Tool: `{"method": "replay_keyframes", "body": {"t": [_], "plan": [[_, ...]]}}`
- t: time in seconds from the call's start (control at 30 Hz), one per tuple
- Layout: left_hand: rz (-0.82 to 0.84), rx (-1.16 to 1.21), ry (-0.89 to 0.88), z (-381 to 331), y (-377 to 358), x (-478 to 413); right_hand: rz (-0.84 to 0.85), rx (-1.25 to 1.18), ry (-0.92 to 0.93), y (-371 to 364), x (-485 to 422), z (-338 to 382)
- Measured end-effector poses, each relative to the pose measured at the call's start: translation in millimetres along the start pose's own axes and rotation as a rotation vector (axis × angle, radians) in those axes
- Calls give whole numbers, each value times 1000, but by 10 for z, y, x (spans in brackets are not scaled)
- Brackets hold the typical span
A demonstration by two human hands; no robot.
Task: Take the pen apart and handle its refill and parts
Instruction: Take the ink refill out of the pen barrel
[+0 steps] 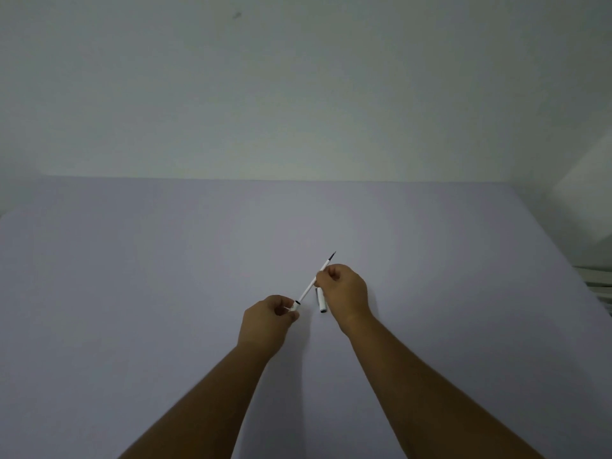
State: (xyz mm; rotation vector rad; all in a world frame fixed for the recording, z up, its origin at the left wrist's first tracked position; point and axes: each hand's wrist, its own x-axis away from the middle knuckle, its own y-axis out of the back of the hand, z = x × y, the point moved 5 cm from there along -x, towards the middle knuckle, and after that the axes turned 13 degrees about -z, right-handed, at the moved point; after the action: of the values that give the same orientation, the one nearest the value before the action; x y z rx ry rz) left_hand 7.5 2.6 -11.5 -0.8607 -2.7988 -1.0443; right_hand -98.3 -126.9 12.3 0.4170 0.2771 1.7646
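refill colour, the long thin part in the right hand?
White refill, dark tip; clearest in the head view, pinched in the right hand.

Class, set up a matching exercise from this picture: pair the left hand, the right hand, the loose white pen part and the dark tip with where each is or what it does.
1. left hand
2. right hand
3. loose white pen part
4. dark tip

A. lies on the table
B. pinches the pen's lower end
C. points away, past the fingers
D. grips the pen near its upper end

Pairs: 1-B, 2-D, 3-A, 4-C
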Motion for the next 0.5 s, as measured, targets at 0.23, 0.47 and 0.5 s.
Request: {"method": "replay_keyframes", "body": {"t": [0.23, 0.47, 0.5], "plan": [[0, 9, -81, -190, -80, 87, 145, -15, -23, 4, 111, -129], [3, -59, -109, -212, -140, 81, 98, -157, -50, 165, -1, -73], [2, -64, -116, -223, -151, 80, 129, -122, -36, 153, 0, -80]]}}
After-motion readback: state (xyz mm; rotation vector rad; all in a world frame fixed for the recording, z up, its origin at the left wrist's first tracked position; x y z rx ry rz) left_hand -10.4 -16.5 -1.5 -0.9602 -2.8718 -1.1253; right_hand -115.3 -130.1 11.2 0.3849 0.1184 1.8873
